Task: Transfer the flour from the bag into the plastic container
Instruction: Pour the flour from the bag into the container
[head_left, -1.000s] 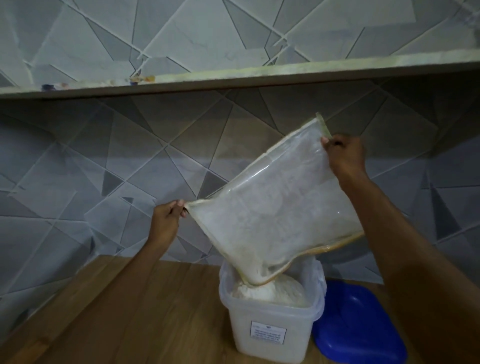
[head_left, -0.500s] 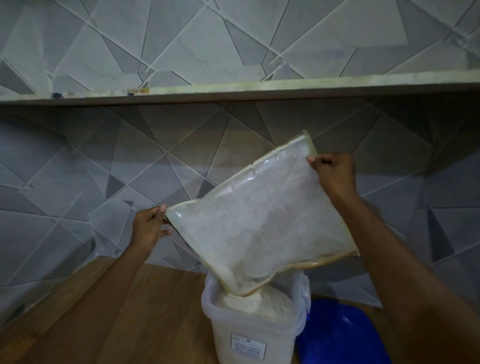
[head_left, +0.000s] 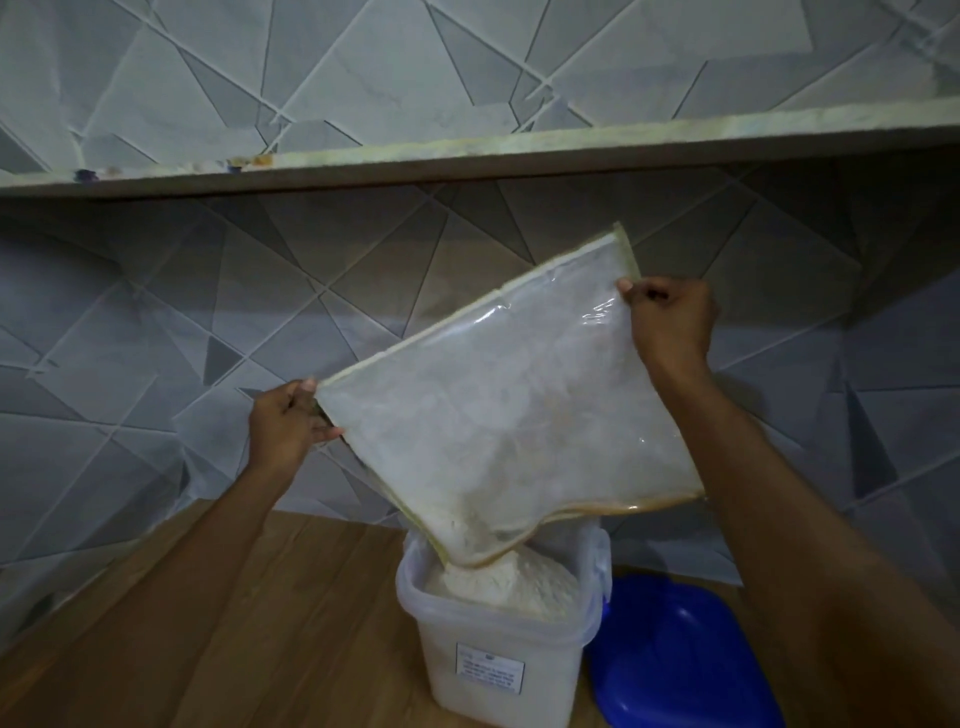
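Observation:
A clear plastic flour bag (head_left: 498, 405) hangs upside down and tilted, its lowest corner dipping into the translucent plastic container (head_left: 498, 670) on the wooden counter. White flour (head_left: 506, 579) is heaped to the container's rim under the bag's mouth. My left hand (head_left: 285, 423) pinches the bag's lower left corner. My right hand (head_left: 670, 322) grips the raised upper right corner. Most of the bag looks dusted and nearly empty, with some flour near its lower end.
A blue lid (head_left: 680, 654) lies on the wooden counter (head_left: 218, 634) right of the container. A tiled wall (head_left: 156, 338) stands close behind, and a shelf (head_left: 467, 156) runs across above the bag.
Both hands kept hold of the bag over the container while the bag shifted slightly. The flour heap in the container has grown a little. The view drifted left and down.

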